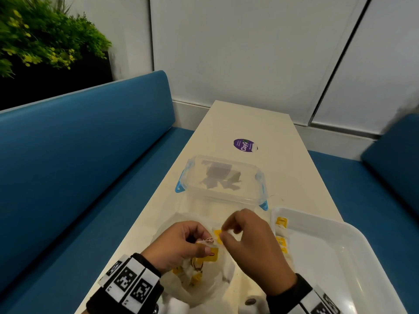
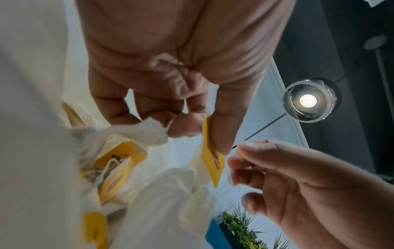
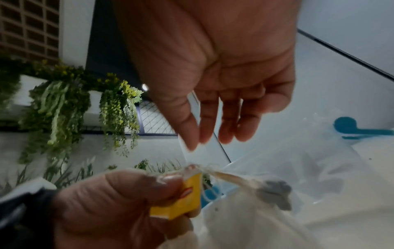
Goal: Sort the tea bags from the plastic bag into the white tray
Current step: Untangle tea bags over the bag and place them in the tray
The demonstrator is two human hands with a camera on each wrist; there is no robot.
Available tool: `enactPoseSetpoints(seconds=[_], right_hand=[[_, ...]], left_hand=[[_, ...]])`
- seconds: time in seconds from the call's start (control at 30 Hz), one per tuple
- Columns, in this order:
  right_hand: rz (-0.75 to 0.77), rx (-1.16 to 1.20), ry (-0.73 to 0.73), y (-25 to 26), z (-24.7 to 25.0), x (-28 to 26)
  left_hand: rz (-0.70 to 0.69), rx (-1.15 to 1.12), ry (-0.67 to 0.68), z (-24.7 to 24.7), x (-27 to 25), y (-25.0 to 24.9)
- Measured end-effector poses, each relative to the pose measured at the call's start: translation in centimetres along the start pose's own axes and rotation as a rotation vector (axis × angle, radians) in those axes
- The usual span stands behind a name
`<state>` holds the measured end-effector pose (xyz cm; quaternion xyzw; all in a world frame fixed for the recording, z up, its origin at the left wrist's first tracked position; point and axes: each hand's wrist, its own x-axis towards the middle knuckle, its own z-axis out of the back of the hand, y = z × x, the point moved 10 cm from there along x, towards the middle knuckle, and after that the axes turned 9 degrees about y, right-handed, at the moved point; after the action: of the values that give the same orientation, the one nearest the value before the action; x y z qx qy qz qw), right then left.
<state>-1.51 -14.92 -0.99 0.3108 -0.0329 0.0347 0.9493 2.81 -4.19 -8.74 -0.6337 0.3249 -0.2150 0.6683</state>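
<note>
At lower centre of the head view, the left hand (image 1: 179, 243) pinches a yellow tea-bag tag (image 3: 183, 198) over the plastic bag (image 1: 204, 284). The right hand (image 1: 249, 243) hovers just beside it, fingers loosely curled, grasping nothing; the white tray (image 1: 353, 234) sits lower right.

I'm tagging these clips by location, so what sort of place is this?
Probably a café or canteen booth, not a home kitchen. A narrow table runs between blue padded benches, a planter of greenery sits behind the seating, and a pendant lamp hangs overhead.
</note>
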Motion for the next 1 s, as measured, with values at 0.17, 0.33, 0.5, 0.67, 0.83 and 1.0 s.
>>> enactPoseSetpoints(seconds=[0.17, 0.33, 0.5, 0.67, 0.83, 1.0], right_hand=[[-0.184, -0.046, 0.208, -1.2, -2.7, -1.0], [-0.279, 0.177, 0.138, -2.9, -3.7, -1.2], [-0.279, 0.416, 0.085, -3.6, -3.9, -0.9], [-0.274, 0.499, 0.102, -4.1, -3.6, -0.9], [-0.275, 0.515, 0.038, -4.4, -2.3, -1.3], [-0.296, 0.534, 0.021, -4.9, -2.1, -1.8]], left_hand=[[-0.001, -0.096, 0.038, -0.6, 0.2, 0.2], [0.010, -0.130, 0.019, -0.6, 0.2, 0.3], [0.042, -0.143, 0.010, -0.4, 0.1, 0.7], [0.087, -0.028, -0.061, 0.0, 0.3, 0.6], [0.076, 0.014, -0.133, 0.2, 0.4, 0.1], [0.090, 0.043, -0.200, 0.8, 0.2, 0.0]])
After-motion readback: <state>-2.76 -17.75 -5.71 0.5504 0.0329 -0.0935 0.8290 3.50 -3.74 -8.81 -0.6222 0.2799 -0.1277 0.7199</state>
